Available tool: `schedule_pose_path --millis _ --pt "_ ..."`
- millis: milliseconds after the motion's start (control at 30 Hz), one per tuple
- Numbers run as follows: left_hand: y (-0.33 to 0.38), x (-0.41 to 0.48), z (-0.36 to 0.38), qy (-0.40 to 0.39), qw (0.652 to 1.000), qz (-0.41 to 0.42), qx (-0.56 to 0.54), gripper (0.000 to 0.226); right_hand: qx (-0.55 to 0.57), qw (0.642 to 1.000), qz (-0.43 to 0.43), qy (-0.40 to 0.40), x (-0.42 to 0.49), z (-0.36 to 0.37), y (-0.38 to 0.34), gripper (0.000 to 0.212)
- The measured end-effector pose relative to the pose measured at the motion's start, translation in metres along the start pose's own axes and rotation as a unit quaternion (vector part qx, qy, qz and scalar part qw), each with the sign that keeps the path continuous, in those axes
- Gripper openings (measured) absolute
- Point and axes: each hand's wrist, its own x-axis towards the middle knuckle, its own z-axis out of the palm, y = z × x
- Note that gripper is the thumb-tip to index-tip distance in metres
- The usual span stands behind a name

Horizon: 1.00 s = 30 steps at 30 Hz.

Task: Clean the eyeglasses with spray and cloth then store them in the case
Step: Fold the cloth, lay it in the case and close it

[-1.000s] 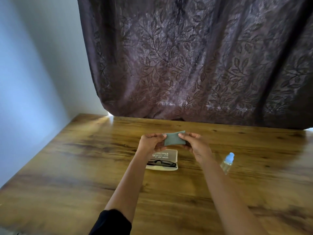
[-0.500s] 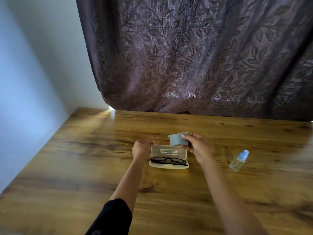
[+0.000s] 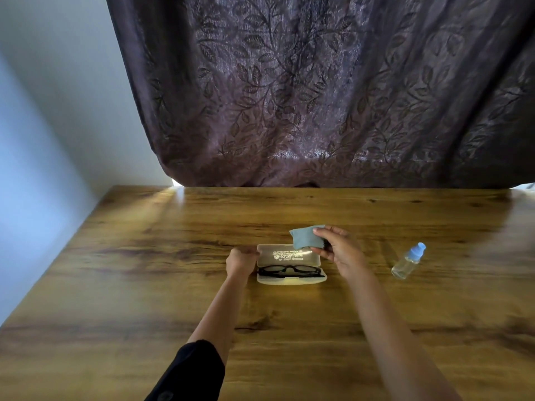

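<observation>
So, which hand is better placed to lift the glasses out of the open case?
Probably the left hand: it is at the left end of the case, beside the glasses. The right hand is busy: it pinches the cloth above the lid.

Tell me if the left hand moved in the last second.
Yes: the left hand came off the cloth, down to the left end of the case.

Lettering (image 3: 288, 255) on case (image 3: 289, 281) seems unreadably small.
</observation>
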Motion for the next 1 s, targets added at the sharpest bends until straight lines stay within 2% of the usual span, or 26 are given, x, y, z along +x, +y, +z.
schedule_pose_path --millis 133,333,600,733,1000 --pt "0.0 -0.001 0.003 0.0 1.0 0.025 0.0 0.017 0.001 1.0 -0.001 0.016 -0.002 -0.006 0.001 0.004" --pt "0.005 -0.005 0.009 -0.008 0.998 0.049 -0.023 0.003 -0.005 0.999 -0.004 0.039 -0.002 -0.015 0.0 0.005" --pt "0.002 -0.004 0.019 -0.027 0.996 0.061 -0.062 0.008 -0.032 0.999 0.013 0.039 0.0 -0.014 0.011 0.004" --pt "0.004 -0.002 0.023 -0.016 0.995 0.073 -0.065 0.015 -0.049 0.998 0.02 0.032 -0.001 -0.007 0.018 0.006" --pt "0.003 -0.001 0.025 -0.019 0.995 0.076 -0.055 0.017 -0.096 0.995 0.032 0.029 0.002 0.006 0.047 0.011"
